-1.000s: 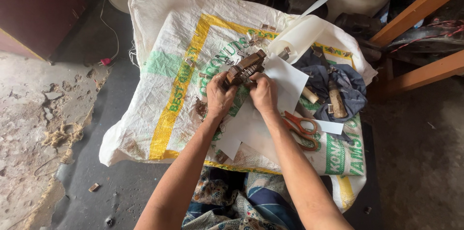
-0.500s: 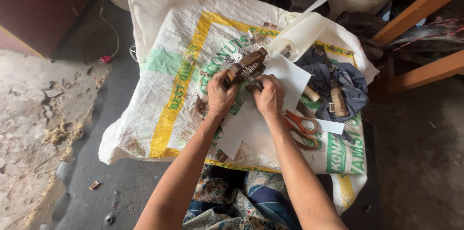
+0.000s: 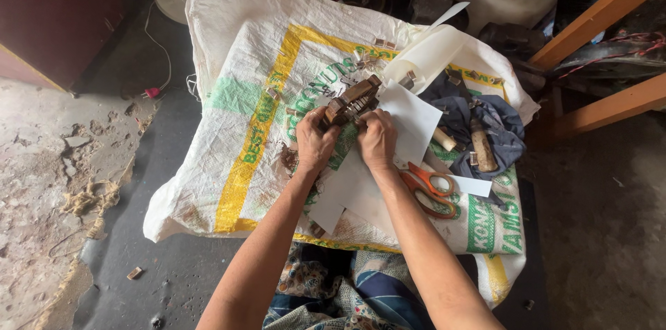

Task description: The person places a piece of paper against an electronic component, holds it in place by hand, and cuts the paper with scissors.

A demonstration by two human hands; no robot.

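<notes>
Nearest the camera, both forearms are reaching out over a patterned cloth (image 3: 347,295) on the lap. The left hand (image 3: 316,141) is closing around the near end of a brown ribbed wooden block (image 3: 352,99), and the right hand (image 3: 377,139) is pinching at its side with curled fingers, so the block is being held just above the woven sack (image 3: 257,122) that is serving as the surface. Under the wrists, loose white paper sheets (image 3: 413,118) are lying unweighted; a shifting arm could be sliding or creasing them. Just right, orange-handled scissors (image 3: 427,188) are sitting close to the right forearm, likely to be nudged. Farther off, small metal clips (image 3: 383,44) are lying scattered and could be rolling off the sack's edge.
</notes>
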